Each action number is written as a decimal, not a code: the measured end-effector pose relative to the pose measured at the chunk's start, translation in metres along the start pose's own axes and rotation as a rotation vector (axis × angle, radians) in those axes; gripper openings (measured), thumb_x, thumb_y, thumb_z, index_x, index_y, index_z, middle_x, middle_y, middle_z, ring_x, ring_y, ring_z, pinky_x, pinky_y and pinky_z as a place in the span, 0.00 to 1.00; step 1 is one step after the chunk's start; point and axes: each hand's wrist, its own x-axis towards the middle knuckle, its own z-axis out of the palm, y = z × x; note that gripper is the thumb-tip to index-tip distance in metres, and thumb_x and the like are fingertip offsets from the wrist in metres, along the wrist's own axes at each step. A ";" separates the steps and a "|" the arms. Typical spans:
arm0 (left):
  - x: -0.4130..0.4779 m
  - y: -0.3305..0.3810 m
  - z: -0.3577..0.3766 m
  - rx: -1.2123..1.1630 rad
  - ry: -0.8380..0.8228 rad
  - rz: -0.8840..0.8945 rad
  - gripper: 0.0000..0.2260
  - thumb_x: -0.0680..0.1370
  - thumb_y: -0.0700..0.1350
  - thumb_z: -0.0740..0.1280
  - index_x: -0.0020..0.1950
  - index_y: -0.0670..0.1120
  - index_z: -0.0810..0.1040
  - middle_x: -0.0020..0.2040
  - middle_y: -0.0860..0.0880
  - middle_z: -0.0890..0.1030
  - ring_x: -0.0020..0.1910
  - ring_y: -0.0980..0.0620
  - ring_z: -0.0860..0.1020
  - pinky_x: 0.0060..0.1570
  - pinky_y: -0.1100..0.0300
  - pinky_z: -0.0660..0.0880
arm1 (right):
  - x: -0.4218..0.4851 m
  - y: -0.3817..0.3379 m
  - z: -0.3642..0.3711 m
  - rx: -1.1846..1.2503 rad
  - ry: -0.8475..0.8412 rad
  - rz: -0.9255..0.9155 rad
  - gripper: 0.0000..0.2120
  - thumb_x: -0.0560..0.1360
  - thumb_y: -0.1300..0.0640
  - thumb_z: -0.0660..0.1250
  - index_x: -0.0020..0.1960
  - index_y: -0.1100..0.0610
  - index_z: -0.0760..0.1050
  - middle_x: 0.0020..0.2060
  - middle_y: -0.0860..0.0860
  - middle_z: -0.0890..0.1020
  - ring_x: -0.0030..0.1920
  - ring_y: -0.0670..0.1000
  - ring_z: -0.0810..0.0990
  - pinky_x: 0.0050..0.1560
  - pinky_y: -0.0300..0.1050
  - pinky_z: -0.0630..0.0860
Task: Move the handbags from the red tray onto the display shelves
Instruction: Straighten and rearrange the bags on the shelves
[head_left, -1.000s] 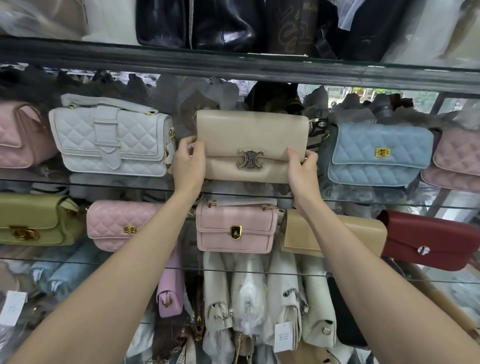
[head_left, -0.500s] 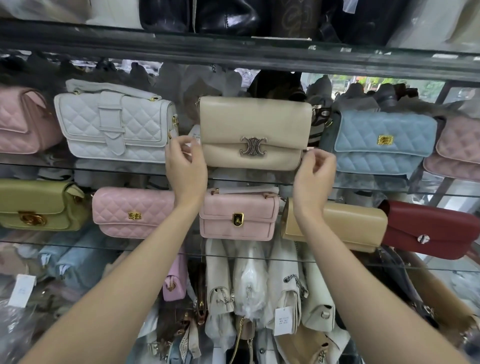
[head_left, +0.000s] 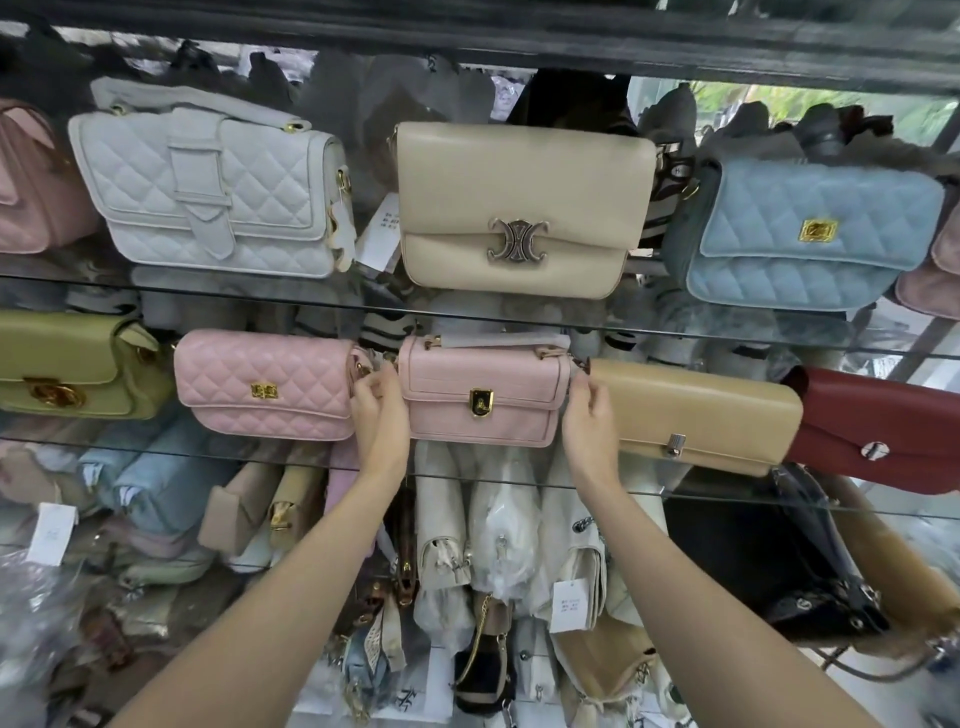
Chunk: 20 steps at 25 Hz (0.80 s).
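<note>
The beige handbag (head_left: 522, 208) with a metal clasp stands on the upper glass shelf (head_left: 208, 288), free of my hands. On the middle glass shelf (head_left: 727, 501) below it sits a smooth pink handbag (head_left: 483, 392) with a gold clasp. My left hand (head_left: 379, 410) grips the pink handbag's left end, fingers curled near the strap ring. At the bag's right end, my right hand (head_left: 592, 415) pinches the edge. The red tray is out of view.
A white quilted bag (head_left: 208, 182) and a blue quilted bag (head_left: 810, 234) flank the beige one. A pink quilted bag (head_left: 265, 384), a tan clutch (head_left: 696, 410), a red bag (head_left: 883, 431) and an olive bag (head_left: 72, 364) crowd the middle shelf. Wrapped bags fill the shelf below.
Both hands let go of the beige handbag, which stays on the upper shelf. They dropped to the middle shelf and took hold of the smooth pink handbag's ends.
</note>
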 end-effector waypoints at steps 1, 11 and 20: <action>0.005 -0.001 0.002 -0.033 -0.031 -0.057 0.18 0.85 0.61 0.53 0.65 0.51 0.71 0.63 0.58 0.68 0.63 0.56 0.68 0.63 0.59 0.60 | 0.002 0.003 0.003 0.002 -0.021 0.016 0.19 0.85 0.45 0.53 0.67 0.54 0.73 0.58 0.47 0.78 0.60 0.49 0.74 0.59 0.46 0.67; 0.035 -0.025 0.015 -0.119 -0.118 -0.195 0.35 0.72 0.77 0.51 0.75 0.62 0.62 0.68 0.62 0.69 0.68 0.55 0.69 0.74 0.43 0.64 | 0.004 0.019 0.025 0.115 -0.046 0.170 0.27 0.83 0.33 0.47 0.74 0.46 0.66 0.64 0.45 0.75 0.65 0.51 0.72 0.60 0.47 0.64; 0.038 -0.033 0.017 -0.145 -0.125 -0.176 0.20 0.81 0.69 0.50 0.69 0.61 0.61 0.64 0.58 0.67 0.65 0.53 0.67 0.74 0.40 0.64 | -0.007 0.037 0.025 0.147 -0.087 0.077 0.32 0.80 0.30 0.51 0.76 0.49 0.64 0.70 0.47 0.74 0.70 0.48 0.72 0.68 0.46 0.66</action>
